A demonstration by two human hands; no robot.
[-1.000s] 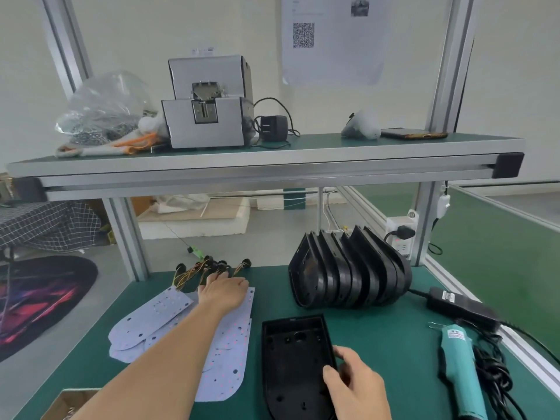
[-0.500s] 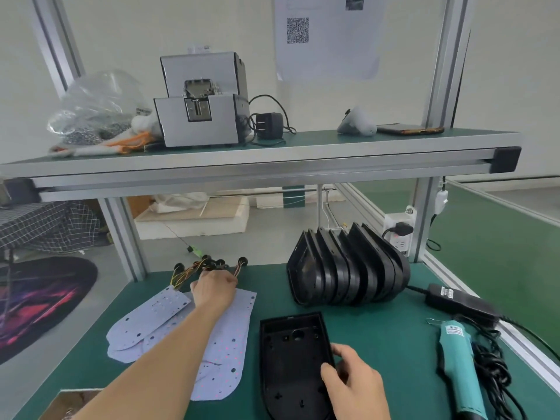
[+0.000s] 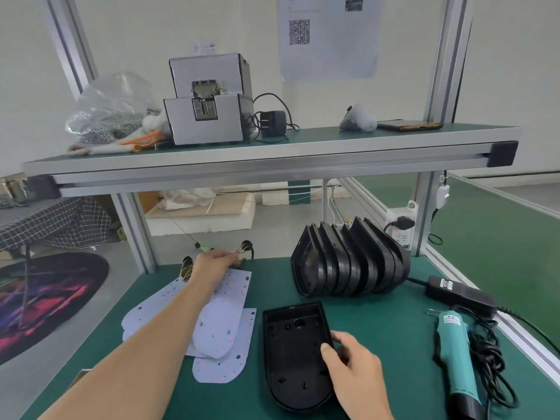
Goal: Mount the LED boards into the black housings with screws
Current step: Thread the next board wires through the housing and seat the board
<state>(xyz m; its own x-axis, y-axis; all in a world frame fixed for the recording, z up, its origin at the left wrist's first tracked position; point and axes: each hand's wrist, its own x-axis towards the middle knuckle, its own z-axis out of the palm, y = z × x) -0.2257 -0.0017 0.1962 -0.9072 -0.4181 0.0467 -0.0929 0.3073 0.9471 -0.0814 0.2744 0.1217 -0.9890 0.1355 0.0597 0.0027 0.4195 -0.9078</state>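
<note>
though wires (image 3: 242,252) blur, left hand (image 3: 212,263) pinches

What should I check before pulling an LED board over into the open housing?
1. The open housing lies cavity up on the mat: ok.
2. The right hand holds its right edge: ok.
3. The left hand has a grip on the wires at the far end of the LED boards: ok.
4. Those wires belong to the top board only: cannot tell.
5. The screwdriver lies right of the housing, untouched: ok.
6. Screws at hand: cannot tell, none visible on the mat.
</note>
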